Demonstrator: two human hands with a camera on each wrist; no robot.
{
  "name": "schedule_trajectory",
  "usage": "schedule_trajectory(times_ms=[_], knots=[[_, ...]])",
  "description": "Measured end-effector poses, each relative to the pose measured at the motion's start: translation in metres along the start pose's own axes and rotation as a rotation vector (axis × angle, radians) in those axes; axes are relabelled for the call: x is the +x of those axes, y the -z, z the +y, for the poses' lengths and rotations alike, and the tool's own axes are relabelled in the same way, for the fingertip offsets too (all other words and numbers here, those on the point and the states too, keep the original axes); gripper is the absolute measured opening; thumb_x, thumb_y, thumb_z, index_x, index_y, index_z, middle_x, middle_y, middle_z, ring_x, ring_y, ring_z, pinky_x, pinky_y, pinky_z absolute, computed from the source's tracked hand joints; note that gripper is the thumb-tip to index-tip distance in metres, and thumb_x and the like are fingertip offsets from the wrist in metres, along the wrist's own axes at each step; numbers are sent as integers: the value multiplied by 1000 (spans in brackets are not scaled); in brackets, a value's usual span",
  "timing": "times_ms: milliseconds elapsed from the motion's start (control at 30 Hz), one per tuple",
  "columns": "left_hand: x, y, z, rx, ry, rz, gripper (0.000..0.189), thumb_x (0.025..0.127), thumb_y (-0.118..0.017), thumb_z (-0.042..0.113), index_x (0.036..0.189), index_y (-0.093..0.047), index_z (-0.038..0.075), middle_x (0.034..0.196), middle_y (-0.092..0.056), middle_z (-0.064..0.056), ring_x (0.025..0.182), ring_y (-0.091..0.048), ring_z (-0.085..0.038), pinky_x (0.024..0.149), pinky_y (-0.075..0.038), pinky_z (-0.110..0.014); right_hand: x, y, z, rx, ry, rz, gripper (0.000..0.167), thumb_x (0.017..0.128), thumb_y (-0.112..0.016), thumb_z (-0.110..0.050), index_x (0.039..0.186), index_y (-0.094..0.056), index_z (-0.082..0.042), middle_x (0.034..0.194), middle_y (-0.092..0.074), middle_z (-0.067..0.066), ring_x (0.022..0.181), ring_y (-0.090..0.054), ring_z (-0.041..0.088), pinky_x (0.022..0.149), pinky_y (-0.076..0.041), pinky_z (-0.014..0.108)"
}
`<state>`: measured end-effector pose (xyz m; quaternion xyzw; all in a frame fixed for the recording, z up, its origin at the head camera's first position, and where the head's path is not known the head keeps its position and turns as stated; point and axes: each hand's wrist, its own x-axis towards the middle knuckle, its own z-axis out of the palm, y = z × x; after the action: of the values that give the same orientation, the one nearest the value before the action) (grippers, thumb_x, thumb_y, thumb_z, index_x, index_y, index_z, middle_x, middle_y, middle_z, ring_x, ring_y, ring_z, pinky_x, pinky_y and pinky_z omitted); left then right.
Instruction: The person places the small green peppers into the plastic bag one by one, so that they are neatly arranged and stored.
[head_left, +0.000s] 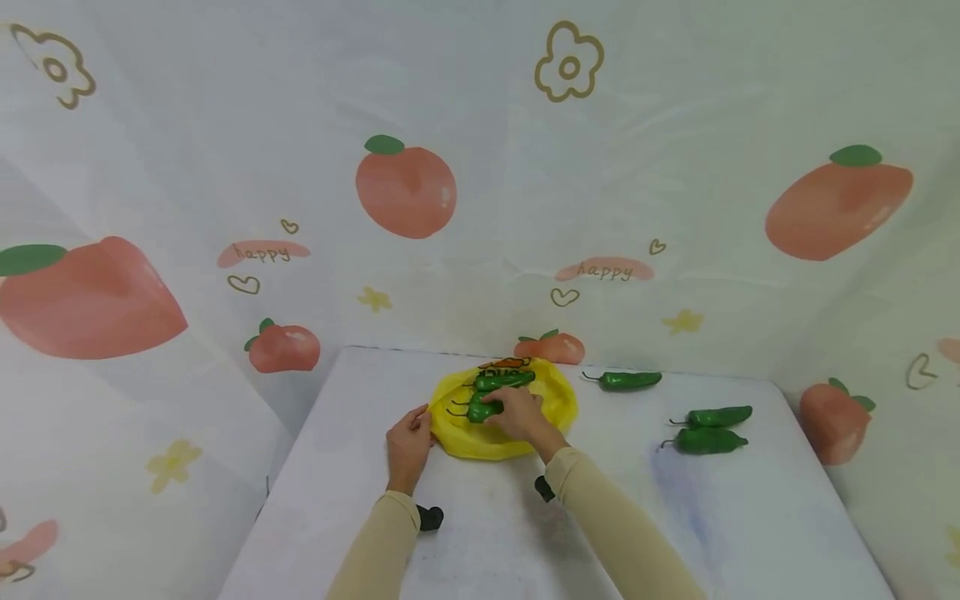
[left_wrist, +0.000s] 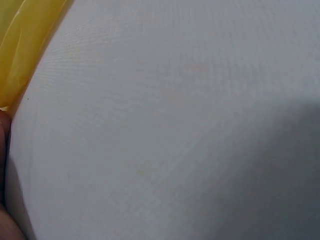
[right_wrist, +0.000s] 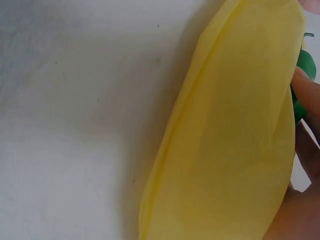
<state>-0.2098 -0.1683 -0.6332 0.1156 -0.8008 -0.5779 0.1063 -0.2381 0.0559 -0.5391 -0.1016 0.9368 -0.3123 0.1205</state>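
A yellow plastic bag (head_left: 480,447) lies spread on the table, with green peppers (head_left: 506,381) on or in it. At its left rim my left hand (head_left: 408,446) pinches the edge of the bag. My right hand (head_left: 522,414) reaches over the bag from the right and grips a green pepper (head_left: 479,411) by its body, stem to the left. In the right wrist view, the bag's side (right_wrist: 230,130) hides much of that hand; the fingers (right_wrist: 307,97) show against the green pepper (right_wrist: 306,64). The left wrist view catches only a bit of the bag (left_wrist: 25,45) and fingertips.
Behind and right of the bag lies one green pepper (head_left: 628,381). Two more peppers, an upper one (head_left: 720,417) and a lower one (head_left: 708,441), lie side by side farther right. A printed cloth wall (head_left: 480,283) rises along the back of the white table (head_left: 345,500).
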Motion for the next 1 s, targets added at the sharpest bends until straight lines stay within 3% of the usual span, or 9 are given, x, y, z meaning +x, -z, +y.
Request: schedule_trajectory(times_ms=[300, 733, 1000], knots=[[0, -2, -3, -9, 17, -13, 31, 101, -64, 27, 125, -73, 11, 103, -78, -14, 66, -68, -11, 60, -58, -22, 2, -6, 5, -3, -28, -4, 34, 90, -79, -29, 123, -75, -24, 143, -62, 9, 136, -46, 37, 110, -28, 66], [2, -1, -4, 0, -8, -5, 28, 101, -65, 27, 124, -74, 13, 98, -79, -12, 64, -68, -13, 58, -58, -22, 2, -4, 4, 14, 17, 5, 35, 93, -75, -24, 127, -72, -21, 143, -63, 6, 138, -43, 39, 110, -27, 66], [1, 0, -1, 22, -27, -4, 30, 101, -64, 25, 126, -73, 11, 99, -79, -13, 61, -67, -12, 58, -57, -22, -3, 5, 6, -173, 144, 99, 42, 93, -74, -35, 132, -68, -19, 139, -64, 6, 123, -49, 37, 106, -33, 64]])
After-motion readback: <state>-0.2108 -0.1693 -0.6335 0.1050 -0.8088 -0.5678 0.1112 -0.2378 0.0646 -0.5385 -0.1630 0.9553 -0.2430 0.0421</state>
